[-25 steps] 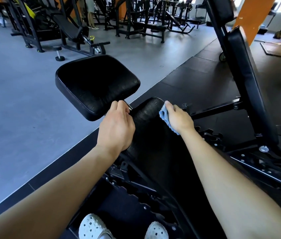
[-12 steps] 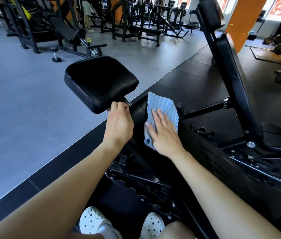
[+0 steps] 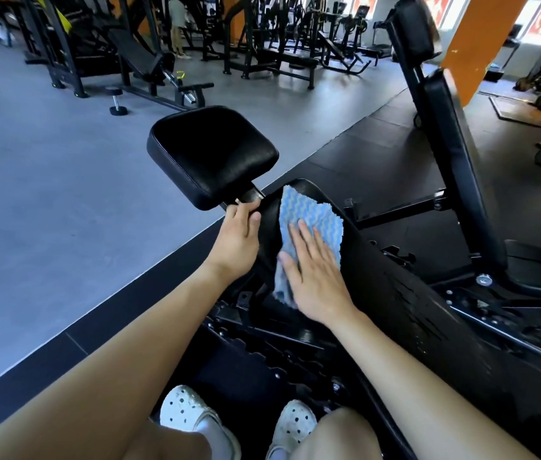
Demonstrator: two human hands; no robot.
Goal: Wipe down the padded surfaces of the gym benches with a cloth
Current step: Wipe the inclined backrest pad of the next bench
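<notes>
In the head view, the blue wave-striped cloth (image 3: 310, 215) is spread on the upper end of the back pad (image 3: 382, 273). It is pressed there by the right hand (image 3: 315, 280), whose fingers are laid out straight, with nothing clasped. The left hand (image 3: 236, 242) is curled over the left edge of the back pad, with its fingertips reaching the seat post (image 3: 252, 195). The bench is judged to be steadied by this grasp.

The step in hand is judged to be the wiping of the back pad. It is best done with the palm kept flat, so that the whole cloth is carried in long, overlapping strokes along the pad. The rounded top end and both side edges should be covered too. The cloth's corner hanging off the left edge should be drawn back under the palm.

Just beyond the top end of the back pad, the seat pad (image 3: 211, 154) is set on its post, so strokes in that direction are soon stopped. Just to the right of the back pad, a bolted metal frame (image 3: 481, 303) is found, where the cloth could be snagged. A second bench (image 3: 452, 167) stands further right, well apart. To the left of the back pad, open grey floor (image 3: 46, 194) is seen. Towards the person, the pad's length is unobstructed.
</notes>
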